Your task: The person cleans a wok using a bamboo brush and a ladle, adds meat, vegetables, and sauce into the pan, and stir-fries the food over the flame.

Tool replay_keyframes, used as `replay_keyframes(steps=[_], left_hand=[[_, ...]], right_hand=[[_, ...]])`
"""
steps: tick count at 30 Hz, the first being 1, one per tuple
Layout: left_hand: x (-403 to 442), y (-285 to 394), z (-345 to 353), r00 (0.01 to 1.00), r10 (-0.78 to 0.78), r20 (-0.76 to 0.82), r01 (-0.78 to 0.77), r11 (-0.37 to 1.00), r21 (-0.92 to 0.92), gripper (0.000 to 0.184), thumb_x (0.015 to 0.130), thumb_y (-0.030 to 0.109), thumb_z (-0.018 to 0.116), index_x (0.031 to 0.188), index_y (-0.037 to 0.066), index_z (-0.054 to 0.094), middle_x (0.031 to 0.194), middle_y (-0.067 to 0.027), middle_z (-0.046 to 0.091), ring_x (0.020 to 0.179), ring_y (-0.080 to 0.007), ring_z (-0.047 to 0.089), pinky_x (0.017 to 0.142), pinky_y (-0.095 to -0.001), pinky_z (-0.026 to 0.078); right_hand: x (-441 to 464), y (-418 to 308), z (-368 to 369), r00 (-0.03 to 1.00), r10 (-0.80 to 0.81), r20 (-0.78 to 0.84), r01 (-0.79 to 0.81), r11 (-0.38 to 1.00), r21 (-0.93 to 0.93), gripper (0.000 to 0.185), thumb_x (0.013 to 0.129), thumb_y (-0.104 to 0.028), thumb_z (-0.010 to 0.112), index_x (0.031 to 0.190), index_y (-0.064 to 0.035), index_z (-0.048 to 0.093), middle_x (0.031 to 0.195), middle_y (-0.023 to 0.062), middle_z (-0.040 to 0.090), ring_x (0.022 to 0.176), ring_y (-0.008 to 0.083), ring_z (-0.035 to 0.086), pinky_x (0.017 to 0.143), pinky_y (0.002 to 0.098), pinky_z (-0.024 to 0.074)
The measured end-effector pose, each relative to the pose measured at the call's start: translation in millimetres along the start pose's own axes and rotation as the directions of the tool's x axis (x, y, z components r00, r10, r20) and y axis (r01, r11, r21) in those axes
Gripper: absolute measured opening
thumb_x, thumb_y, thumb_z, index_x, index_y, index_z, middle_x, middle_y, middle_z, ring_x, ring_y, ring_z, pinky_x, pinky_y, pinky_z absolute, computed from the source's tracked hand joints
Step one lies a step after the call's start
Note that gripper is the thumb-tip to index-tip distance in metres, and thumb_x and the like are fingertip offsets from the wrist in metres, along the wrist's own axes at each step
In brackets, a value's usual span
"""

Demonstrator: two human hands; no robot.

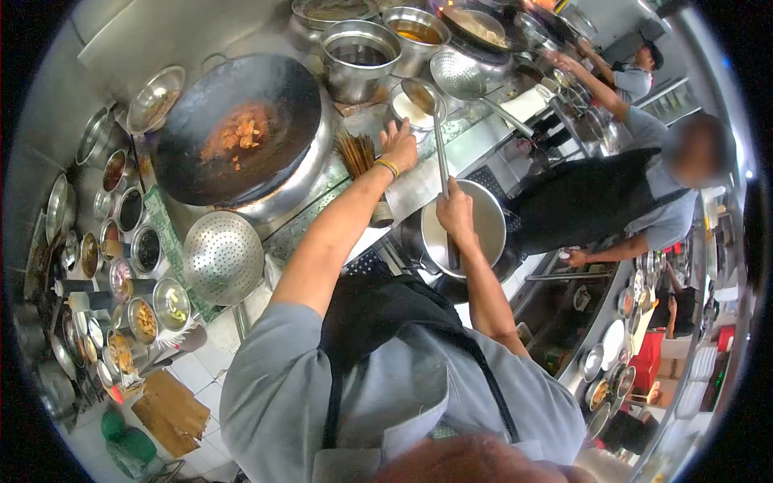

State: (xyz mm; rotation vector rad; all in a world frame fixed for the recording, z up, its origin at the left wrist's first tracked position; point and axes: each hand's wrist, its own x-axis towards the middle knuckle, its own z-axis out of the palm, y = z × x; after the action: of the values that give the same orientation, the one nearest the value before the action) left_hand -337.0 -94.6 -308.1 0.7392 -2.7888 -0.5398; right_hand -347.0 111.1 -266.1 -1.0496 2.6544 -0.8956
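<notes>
My right hand is closed around the long handle of a metal ladle. The ladle's bowl is over a small round container with white contents. My left hand reaches to the near side of that container, fingers stretched out at its rim; whether they touch it I cannot tell. A bundled bamboo brush stands beside my left wrist. Below my right hand is a large, deep pot. To the left, a big dark wok holds reddish-brown food pieces.
A perforated strainer lies left of my left arm, another beyond the container. Steel pots of dark and amber liquid stand behind. Several ingredient bowls fill the left side. A co-worker in a black apron stands at right.
</notes>
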Motion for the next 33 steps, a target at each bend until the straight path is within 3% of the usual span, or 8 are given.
replay_keyframes(steps=[5,11,17,20,22,27,28,33], left_hand=[[3,-16,15,0.999,0.027,-0.022,-0.027,1.000,0.001,0.028,0.078,0.012,0.059,0.101,0.004,0.074,0.154,-0.0143,0.033,0.135,-0.0422,0.031,0.106,-0.0596,0.029],[8,-13,5,0.995,0.028,0.094,-0.029,1.000,0.012,0.039,0.074,0.005,0.061,0.113,0.006,0.069,0.156,-0.0141,0.030,0.136,-0.0444,0.029,0.103,-0.0658,0.030],[-69,-8,-56,0.979,0.096,-0.181,-0.150,0.937,-0.316,0.034,0.081,0.013,0.064,0.114,0.002,0.065,0.142,-0.0188,0.048,0.123,-0.0380,0.050,0.105,-0.0473,0.039],[-166,-5,-116,0.937,-0.152,-0.315,-0.019,0.877,-0.481,0.030,0.083,0.011,0.068,0.111,0.001,0.065,0.130,-0.0189,0.058,0.117,-0.0357,0.056,0.103,-0.0411,0.042],[-234,-27,-121,0.837,-0.312,-0.450,0.173,0.930,-0.325,0.029,0.078,0.009,0.072,0.106,0.003,0.066,0.115,-0.0164,0.061,0.114,-0.0358,0.053,0.100,-0.0453,0.040],[-367,-56,-103,0.646,-0.659,-0.385,0.670,0.731,-0.127,0.067,0.072,0.019,0.081,0.126,-0.004,0.049,0.130,-0.0292,0.044,0.119,-0.0450,0.041,0.103,-0.0507,0.032],[-381,-59,-97,0.595,-0.731,-0.335,0.741,0.660,-0.125,0.072,0.071,0.021,0.082,0.128,-0.005,0.047,0.131,-0.0305,0.043,0.119,-0.0459,0.041,0.103,-0.0511,0.032],[-405,-73,-64,0.583,-0.757,-0.294,0.746,0.642,-0.175,0.076,0.069,0.023,0.084,0.129,-0.005,0.047,0.126,-0.0278,0.047,0.117,-0.0465,0.043,0.101,-0.0512,0.034]], right_hand=[[-9,-4,-10,0.999,-0.034,-0.021,0.035,0.997,0.065,0.026,0.082,-0.005,0.055,0.106,0.0060,0.054,0.084,0.0358,0.060,0.087,0.0532,0.059,0.078,0.0570,0.0456],[-3,5,-1,0.996,-0.074,-0.045,0.076,0.996,0.048,0.028,0.083,-0.008,0.057,0.108,0.0036,0.055,0.086,0.0338,0.062,0.090,0.0523,0.060,0.079,0.0566,0.0454],[0,11,0,0.999,0.011,-0.037,-0.010,0.999,0.033,0.031,0.084,-0.011,0.059,0.113,-0.0012,0.060,0.094,0.0284,0.065,0.093,0.0466,0.063,0.082,0.0501,0.0486],[2,20,-3,1.000,-0.012,0.003,0.011,0.998,0.065,0.031,0.085,-0.014,0.061,0.114,-0.0008,0.060,0.094,0.0269,0.066,0.092,0.0442,0.064,0.080,0.0483,0.0494],[4,23,2,0.999,0.013,-0.036,-0.009,0.993,0.114,0.032,0.086,-0.014,0.061,0.115,-0.0003,0.060,0.094,0.0263,0.066,0.091,0.0428,0.065,0.079,0.0469,0.0498],[8,-6,-16,0.975,0.198,0.096,-0.219,0.920,0.326,0.035,0.086,-0.012,0.060,0.118,0.0000,0.059,0.074,0.0228,0.065,0.066,0.0319,0.068,0.064,0.0433,0.0526],[11,5,-8,0.979,0.194,0.069,-0.206,0.914,0.350,0.038,0.086,-0.013,0.060,0.121,-0.0004,0.060,0.066,0.0166,0.062,0.056,0.0219,0.063,0.058,0.0392,0.0518],[20,17,1,0.963,0.213,0.163,-0.267,0.815,0.514,0.037,0.089,-0.010,0.057,0.124,0.0017,0.059,0.060,0.0047,0.056,0.046,0.0140,0.054,0.043,0.0330,0.0447]])
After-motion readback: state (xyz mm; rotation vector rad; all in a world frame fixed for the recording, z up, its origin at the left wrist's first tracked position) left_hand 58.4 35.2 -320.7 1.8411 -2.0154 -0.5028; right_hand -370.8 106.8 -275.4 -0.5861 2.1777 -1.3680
